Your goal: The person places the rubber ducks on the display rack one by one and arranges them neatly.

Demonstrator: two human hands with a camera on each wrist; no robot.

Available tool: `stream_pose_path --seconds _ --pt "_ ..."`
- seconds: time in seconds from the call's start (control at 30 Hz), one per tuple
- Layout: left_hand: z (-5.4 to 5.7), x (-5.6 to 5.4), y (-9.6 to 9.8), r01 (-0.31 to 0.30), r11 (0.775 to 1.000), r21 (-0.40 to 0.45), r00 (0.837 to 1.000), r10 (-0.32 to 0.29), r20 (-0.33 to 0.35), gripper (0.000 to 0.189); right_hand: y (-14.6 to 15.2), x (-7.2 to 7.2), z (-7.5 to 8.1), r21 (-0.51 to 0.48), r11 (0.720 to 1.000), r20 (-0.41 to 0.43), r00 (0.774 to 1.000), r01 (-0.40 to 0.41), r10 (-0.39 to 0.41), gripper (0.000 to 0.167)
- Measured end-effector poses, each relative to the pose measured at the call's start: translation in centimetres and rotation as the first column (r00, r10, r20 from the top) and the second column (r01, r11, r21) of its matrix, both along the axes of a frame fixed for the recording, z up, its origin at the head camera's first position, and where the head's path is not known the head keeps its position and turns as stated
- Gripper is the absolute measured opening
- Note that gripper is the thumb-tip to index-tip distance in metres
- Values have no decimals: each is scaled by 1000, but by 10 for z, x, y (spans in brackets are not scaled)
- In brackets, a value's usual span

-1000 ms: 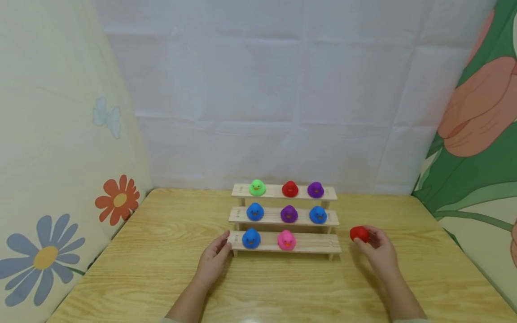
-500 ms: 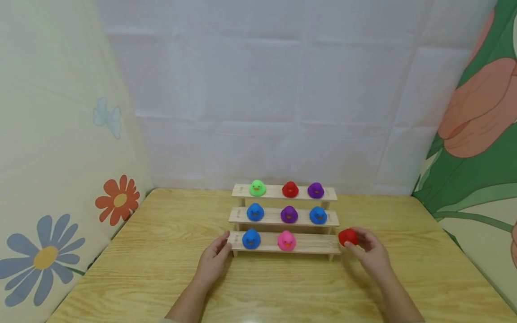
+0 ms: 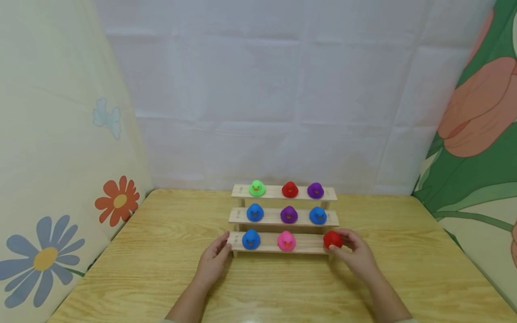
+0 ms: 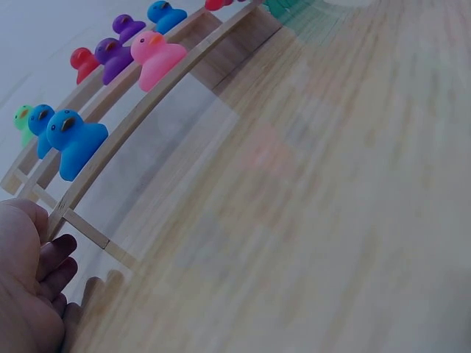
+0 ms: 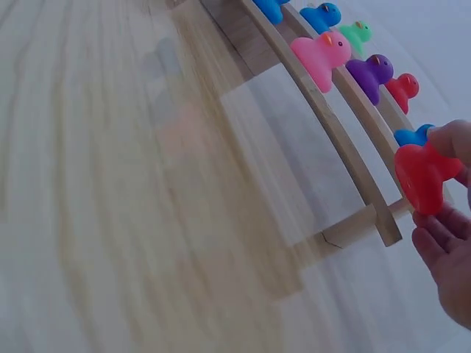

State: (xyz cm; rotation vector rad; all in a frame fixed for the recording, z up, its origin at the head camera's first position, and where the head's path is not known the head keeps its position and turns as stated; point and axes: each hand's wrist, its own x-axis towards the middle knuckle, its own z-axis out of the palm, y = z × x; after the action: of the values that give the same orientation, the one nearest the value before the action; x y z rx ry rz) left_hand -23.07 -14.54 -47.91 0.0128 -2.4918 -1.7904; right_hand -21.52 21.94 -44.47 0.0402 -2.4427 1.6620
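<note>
My right hand [image 3: 357, 255] pinches a red rubber duck [image 3: 332, 240] between thumb and fingers, at the right end of the lowest step of a three-tier wooden display stand [image 3: 308, 243]. In the right wrist view this duck [image 5: 419, 176] overlaps the shelf end, tipped. My left hand [image 3: 214, 256] grips the left end of the lowest step; in the left wrist view its fingers [image 4: 55, 268] curl by the board's end. On that same step sit a blue duck [image 3: 251, 239] and a pink duck [image 3: 286, 241].
Two blue ducks flank a purple duck [image 3: 289, 215] on the middle step. Green [image 3: 257, 189], red [image 3: 290, 189] and purple ducks stand on top. The stand rests on a wood-grain table [image 3: 173, 215], with a white cloth [image 3: 242, 89] behind and floral panels at both sides.
My right hand has carried the red duck leftward, from beside the stand to over the right end of the lowest step. My left hand has stayed in place.
</note>
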Motion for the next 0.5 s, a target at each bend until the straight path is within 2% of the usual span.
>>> stream_pose_path --seconds 0.17,0.5 --pt "1 2 -1 2 1000 -2 1000 -2 -9 45 -6 -4 -3 51 999 -39 999 -4 6 40" --pt "1 3 0 7 1000 -7 999 -8 -37 44 -14 -7 -4 52 997 13 998 -63 62 40"
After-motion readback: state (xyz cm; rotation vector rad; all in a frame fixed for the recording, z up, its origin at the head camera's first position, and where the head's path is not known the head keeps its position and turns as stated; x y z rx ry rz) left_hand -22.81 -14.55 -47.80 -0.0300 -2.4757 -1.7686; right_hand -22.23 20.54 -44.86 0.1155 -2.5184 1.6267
